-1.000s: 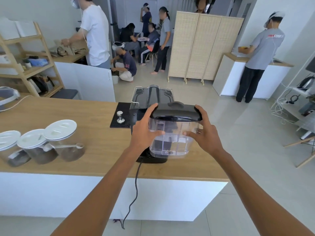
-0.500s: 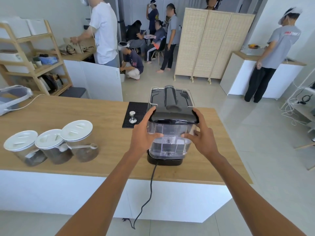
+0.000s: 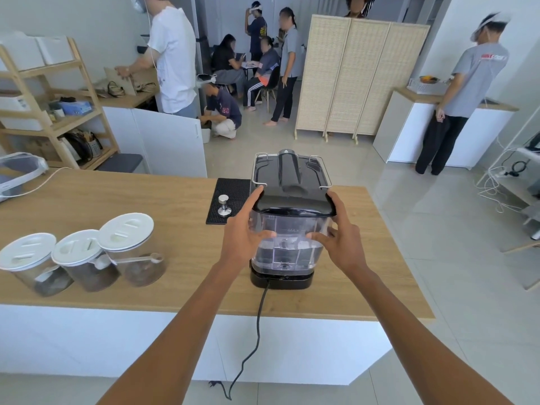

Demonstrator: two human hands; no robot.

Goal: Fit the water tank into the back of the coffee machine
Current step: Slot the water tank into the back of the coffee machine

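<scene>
- Head camera looks down on a wooden counter point(image 3: 146, 200) where the coffee machine point(image 3: 290, 173) stands with its back toward the person
- the left hand point(image 3: 244, 239) grasps the left side of the water tank point(image 3: 287, 244): the thumb reaches up to the edge of the black lid, and the fingers point(image 3: 267, 234) lie across the clear front wall
- the right hand point(image 3: 343, 244) grasps the right side in the same way, thumb on the lid's corner and fingers on the clear wall, so both hands are closed on the tank
- the tank is upright at the back of the machine, its bottom sitting on or just above the black base point(image 3: 280, 280) from which the power cord point(image 3: 258, 331) goes down over the counter edge
- by my judgement the task is almost finished: the tank looks lined up and low in its place, its lid level with the machine's top
- whether it is fully seated I cannot tell, because the joint at the base is hidden by the tank itself
- what seems left is a last push down or forward, and then to let go with both hands
- a tamper point(image 3: 224, 206) on a black mat point(image 3: 230, 200) and three jars point(image 3: 81, 252) with white lids are apart from the work and do not disturb it
</scene>
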